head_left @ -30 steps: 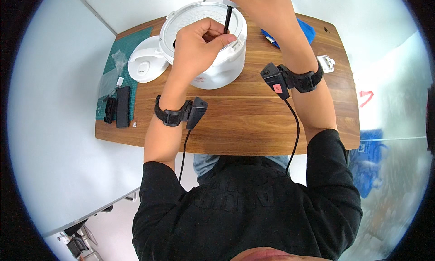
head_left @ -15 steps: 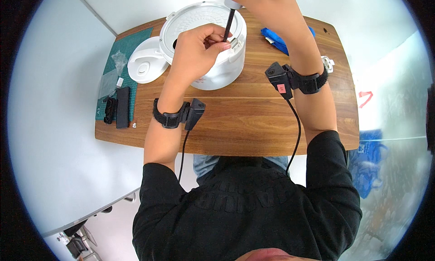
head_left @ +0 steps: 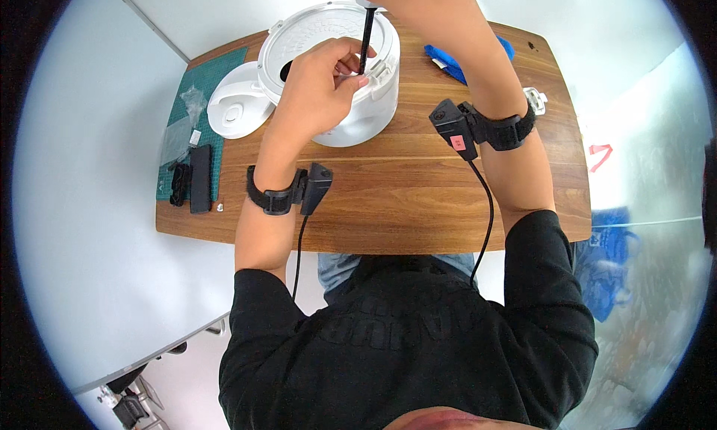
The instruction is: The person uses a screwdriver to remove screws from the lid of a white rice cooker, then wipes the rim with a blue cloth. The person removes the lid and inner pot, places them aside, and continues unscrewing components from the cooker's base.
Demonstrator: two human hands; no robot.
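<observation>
A white rice cooker (head_left: 357, 127) stands at the far middle of the table, its inner rim and round top showing. My right hand (head_left: 407, 0), partly cut off by the upper edge, is closed around the pale handle of a screwdriver (head_left: 367, 38). The black shaft points down, nearly upright, at the cooker's right rim. My left hand (head_left: 321, 82) reaches over the cooker, with thumb and fingers closed about the lower shaft. The tip and whatever it touches are hidden by these fingers. Left of the cooker lies a white lid part (head_left: 239, 105) with a raised handle.
A green cutting mat (head_left: 224, 75) at the left bears a clear plastic bag (head_left: 194, 101) and a dark oblong case (head_left: 200, 177). Behind my right forearm lies a blue cloth-like item (head_left: 448, 60). A small white plastic part (head_left: 535, 101) sits at the right.
The screwdriver has become more upright and moved slightly left, its lower end a little nearer. Both hands stay at the cooker's rim. The whole view has shifted slightly.
</observation>
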